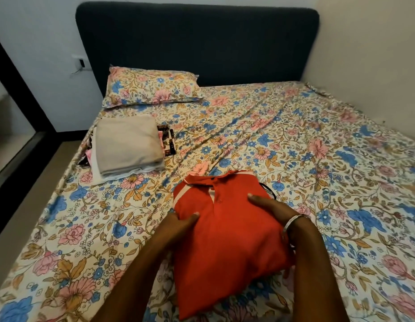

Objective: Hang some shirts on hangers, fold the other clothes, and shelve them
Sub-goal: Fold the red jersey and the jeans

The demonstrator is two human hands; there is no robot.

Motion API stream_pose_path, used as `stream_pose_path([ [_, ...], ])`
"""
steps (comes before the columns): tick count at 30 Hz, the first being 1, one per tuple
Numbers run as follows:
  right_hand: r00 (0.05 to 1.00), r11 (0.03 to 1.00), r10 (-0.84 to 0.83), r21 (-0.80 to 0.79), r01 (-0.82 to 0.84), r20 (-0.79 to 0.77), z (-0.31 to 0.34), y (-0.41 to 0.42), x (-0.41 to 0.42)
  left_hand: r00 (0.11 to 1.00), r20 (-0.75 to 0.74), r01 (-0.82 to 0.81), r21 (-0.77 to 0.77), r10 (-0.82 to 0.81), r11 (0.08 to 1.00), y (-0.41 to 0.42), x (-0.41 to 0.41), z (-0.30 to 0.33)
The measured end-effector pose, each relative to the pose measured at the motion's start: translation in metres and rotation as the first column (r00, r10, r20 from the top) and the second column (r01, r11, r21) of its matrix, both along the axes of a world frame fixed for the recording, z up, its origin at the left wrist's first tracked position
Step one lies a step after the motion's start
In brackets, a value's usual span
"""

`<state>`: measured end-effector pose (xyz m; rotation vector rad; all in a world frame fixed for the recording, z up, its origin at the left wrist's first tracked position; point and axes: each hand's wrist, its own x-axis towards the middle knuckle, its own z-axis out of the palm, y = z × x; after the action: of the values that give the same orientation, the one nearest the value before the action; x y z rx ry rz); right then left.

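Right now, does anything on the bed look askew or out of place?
Mostly tidy. The folded pile near the pillow has patterned and pink edges sticking out unevenly beneath the beige top piece, and the bedsheet is wrinkled mid-bed.

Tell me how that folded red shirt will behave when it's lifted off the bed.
The red shirt is soft cloth, so it will likely sag and flop wherever unsupported. Its folds may slip open unless the left hand and right hand, gripping its sides, support it evenly. It looks thin, so probably light.
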<state>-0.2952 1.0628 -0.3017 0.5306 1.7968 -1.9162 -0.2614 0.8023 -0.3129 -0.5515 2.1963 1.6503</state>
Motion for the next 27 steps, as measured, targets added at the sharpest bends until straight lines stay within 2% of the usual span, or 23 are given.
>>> stream_pose_path([
  [3,0.999,0.998,0.043,0.049,-0.043,0.001,-0.003,0.001,-0.002,0.998,0.025,0.051,-0.008,-0.051,0.999,0.005,0.000,-0.007],
  [6,0.996,0.995,0.053,0.088,-0.046,-0.073,-0.003,0.003,-0.002,0.999,0.032,-0.045,0.119,0.041,0.992,0.008,-0.002,-0.008],
  [8,0.989,0.996,0.050,0.080,-0.039,-0.139,0.001,0.001,0.003,0.995,-0.007,-0.101,0.138,0.103,0.985,0.011,0.000,-0.007],
  [10,0.978,0.997,0.069,0.043,-0.061,-0.196,0.009,-0.006,0.011,0.986,-0.102,-0.127,0.092,0.136,0.988,0.014,0.006,-0.002],
  [14,0.941,0.989,0.122,-0.045,-0.143,-0.315,0.038,-0.034,0.020,0.942,-0.300,-0.187,-0.094,0.151,0.978,-0.002,0.024,0.035],
  [17,0.914,0.954,0.149,-0.189,-0.234,-0.377,0.055,-0.068,0.020,0.868,-0.446,-0.284,-0.089,0.217,0.955,-0.044,0.046,0.067],
  [20,0.935,0.945,0.180,-0.211,-0.251,-0.305,0.036,-0.117,-0.002,0.776,-0.518,-0.449,-0.051,0.361,0.892,-0.096,0.053,0.066],
  [21,0.941,0.946,0.206,-0.193,-0.261,-0.268,0.021,-0.137,-0.007,0.778,-0.490,-0.491,-0.085,0.393,0.867,-0.116,0.053,0.054],
  [23,0.949,0.951,0.247,-0.141,-0.277,-0.196,-0.015,-0.164,-0.009,0.820,-0.301,-0.519,-0.037,0.486,0.854,-0.149,0.052,0.015],
  [25,0.979,0.979,0.178,-0.086,-0.187,-0.098,-0.047,-0.179,-0.011,0.835,0.016,-0.540,0.208,0.549,0.815,-0.173,0.056,-0.018],
  [26,0.985,0.986,0.158,-0.038,-0.161,-0.072,-0.056,-0.183,-0.009,0.842,0.140,-0.538,0.311,0.522,0.784,-0.183,0.061,-0.024],
  [27,0.987,0.990,0.142,0.023,-0.140,-0.077,-0.059,-0.183,-0.008,0.860,0.194,-0.508,0.395,0.471,0.765,-0.188,0.065,-0.026],
])
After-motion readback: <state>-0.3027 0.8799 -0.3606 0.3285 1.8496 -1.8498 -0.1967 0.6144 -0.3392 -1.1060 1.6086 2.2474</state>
